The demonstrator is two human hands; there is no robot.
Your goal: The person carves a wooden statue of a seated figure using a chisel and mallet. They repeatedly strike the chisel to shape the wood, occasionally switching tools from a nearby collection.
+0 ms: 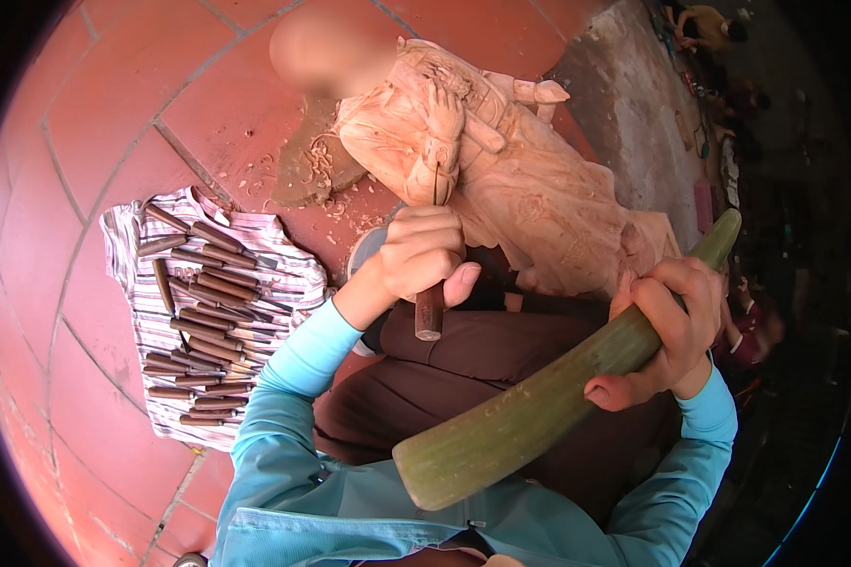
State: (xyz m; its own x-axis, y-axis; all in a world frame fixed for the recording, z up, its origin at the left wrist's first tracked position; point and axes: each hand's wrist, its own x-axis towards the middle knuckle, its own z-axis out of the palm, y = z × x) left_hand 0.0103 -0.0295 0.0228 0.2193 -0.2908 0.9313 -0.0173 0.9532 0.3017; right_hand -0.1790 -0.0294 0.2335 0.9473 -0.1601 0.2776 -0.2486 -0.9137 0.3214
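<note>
A carved pale-wood statue (548, 184) of a robed figure lies in front of my legs, its head end blurred at the upper left. My left hand (424, 248) is closed around the dark wooden handle of a carving chisel (429, 316). The chisel's thin blade points away from me at the figure's carved sleeve; whether its edge touches the wood, I cannot tell. On the right, my right hand (669, 317) grips a long green wooden mallet (506, 430) by its narrower part. Its broad end slants down toward my lap, apart from the chisel.
On the left, a striped shirt (123, 246) lies spread on red floor tiles (95, 321), bearing several dark-handled chisels (208, 331). Wood shavings (321, 165) lie on a flat brown slab (303, 184) beside the statue. Other people (704, 24) are at the far right.
</note>
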